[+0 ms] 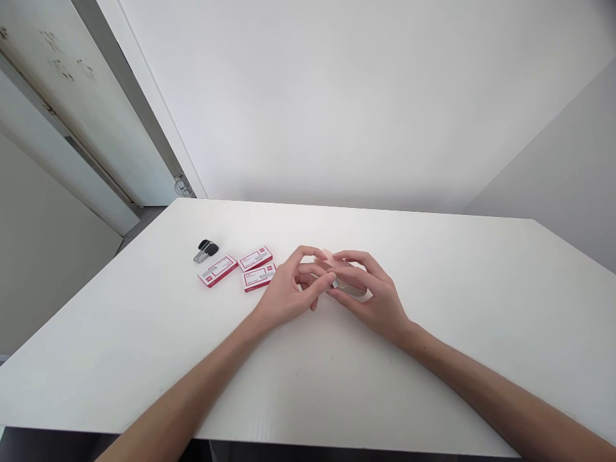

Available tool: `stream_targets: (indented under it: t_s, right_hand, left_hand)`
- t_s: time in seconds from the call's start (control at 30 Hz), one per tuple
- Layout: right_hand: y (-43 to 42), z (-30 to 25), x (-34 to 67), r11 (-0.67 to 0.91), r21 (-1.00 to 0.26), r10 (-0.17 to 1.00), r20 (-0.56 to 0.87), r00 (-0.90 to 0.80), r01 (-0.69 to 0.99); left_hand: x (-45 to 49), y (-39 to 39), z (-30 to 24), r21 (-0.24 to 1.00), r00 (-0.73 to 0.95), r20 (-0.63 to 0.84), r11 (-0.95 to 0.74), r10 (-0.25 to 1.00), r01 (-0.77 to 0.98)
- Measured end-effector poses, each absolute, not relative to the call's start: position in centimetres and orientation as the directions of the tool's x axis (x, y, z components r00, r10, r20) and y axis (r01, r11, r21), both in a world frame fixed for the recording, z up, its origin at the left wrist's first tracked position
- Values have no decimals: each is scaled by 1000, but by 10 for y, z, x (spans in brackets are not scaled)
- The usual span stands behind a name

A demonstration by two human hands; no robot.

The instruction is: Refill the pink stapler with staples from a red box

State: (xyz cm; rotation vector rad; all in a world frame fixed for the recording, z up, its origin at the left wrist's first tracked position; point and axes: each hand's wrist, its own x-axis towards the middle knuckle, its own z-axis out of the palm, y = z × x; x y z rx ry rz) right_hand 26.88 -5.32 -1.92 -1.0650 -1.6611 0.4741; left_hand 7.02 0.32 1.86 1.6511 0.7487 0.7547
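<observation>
Pink-beige small item (351, 289) pinched between left hand (289, 292) and right hand (378, 298), both closed on it, low over mid counter (433, 359). Staple boxes (255, 258) and black clip (206, 250) lying left. Likely hazard: fingertip-only grip, so possible slip onto counter.

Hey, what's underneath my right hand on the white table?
A small pale object sits under the right hand, fingers curled over it; the left hand pinches its end. Only a pinkish tip and a greyish edge show; fingers cover the rest.
</observation>
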Motion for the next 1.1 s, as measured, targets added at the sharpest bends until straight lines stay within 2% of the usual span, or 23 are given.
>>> stream_targets:
  t_s: [0.1,0.2,0.3,0.43,0.53,0.6,0.73,0.87,1.1]
  right_hand:
    - [-52,-19,270,504,-740,819,573,24,446]
    - [-49,-17,273,414,-805,857,502,116,424]
    - [-47,-15,276,304,-916,922,352,160,261]
    - [-45,-12,278,156,-985,974,166,152,76]
    - [-44,-12,280,63,-998,988,59,142,-23]
    - [-43,-13,280,44,-997,991,36,131,-63]
    - [-41,-15,281,35,-998,988,26,154,-58]
    - [-40,-15,281,48,-998,981,41,192,-32]
    - [-41,-12,279,50,-999,983,53,178,21]
  left_hand:
    - [71,2,17,976,602,96,-193,792,98]
    - [73,2,13,963,621,130,-249,773,107]
    - [74,4,9,919,619,203,-366,759,146]
    - [73,5,2,835,573,264,-482,776,267]
    - [72,5,-2,729,541,368,-596,756,337]
    - [71,5,-4,617,590,411,-689,695,381]
    - [69,8,-6,386,739,375,-819,560,425]
    - [70,13,-12,251,698,421,-814,579,524]
    - [67,26,-19,159,484,498,-624,720,765]
